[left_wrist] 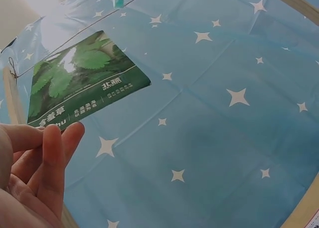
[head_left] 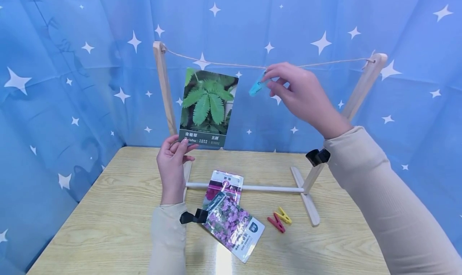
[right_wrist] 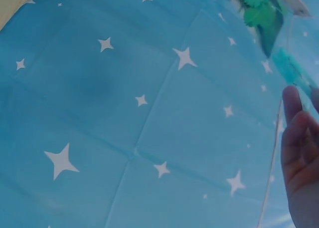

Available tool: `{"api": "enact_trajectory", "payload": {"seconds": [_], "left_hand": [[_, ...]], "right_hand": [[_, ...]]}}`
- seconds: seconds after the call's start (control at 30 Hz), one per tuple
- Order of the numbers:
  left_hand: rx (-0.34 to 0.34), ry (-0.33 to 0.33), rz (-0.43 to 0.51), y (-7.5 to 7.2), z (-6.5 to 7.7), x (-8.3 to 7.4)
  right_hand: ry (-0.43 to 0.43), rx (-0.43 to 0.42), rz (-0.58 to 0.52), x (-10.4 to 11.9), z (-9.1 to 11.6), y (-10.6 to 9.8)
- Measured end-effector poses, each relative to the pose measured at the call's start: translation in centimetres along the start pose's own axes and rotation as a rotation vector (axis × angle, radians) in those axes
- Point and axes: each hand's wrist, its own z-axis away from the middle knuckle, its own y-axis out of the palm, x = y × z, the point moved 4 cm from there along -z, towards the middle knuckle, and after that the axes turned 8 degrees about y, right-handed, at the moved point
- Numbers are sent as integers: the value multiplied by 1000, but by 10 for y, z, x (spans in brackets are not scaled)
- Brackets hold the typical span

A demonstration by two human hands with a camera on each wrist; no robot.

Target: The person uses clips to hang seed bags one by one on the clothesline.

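My left hand (head_left: 174, 166) pinches the bottom left corner of a green seed packet (head_left: 207, 106) with a leaf photo, held upright just below the string (head_left: 231, 64). In the left wrist view the same packet (left_wrist: 84, 73) tilts above the fingertips. My right hand (head_left: 297, 90) pinches a turquoise clothespin (head_left: 257, 86) close to the middle of the string, right of the packet. The right wrist view shows this clothespin (right_wrist: 294, 71) between thumb and fingers, with the packet's corner beyond it.
The string spans two wooden posts (head_left: 166, 90) of a stand joined by a white rod (head_left: 270, 188). On the table (head_left: 108, 219) lie a purple-flower seed packet (head_left: 231, 223) overlapping a pink one (head_left: 231, 180), plus a red clothespin (head_left: 276, 223) and a yellow clothespin (head_left: 284, 215). A blue starry curtain (head_left: 90, 106) hangs behind.
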Motion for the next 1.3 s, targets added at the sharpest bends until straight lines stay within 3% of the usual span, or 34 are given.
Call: {"api": "enact_trajectory", "payload": {"seconds": [0.27,0.6,1.3], "left_hand": [[0,-5,-4,2,4,-1],[4,1,17,2,7,-4],[20,-9,-18,5,10,-10]], "right_hand": [[32,-8,-33,12,-12,-6],[146,-31,-71,18,-27,-13],[204,16,91,45,-66,-12]]}}
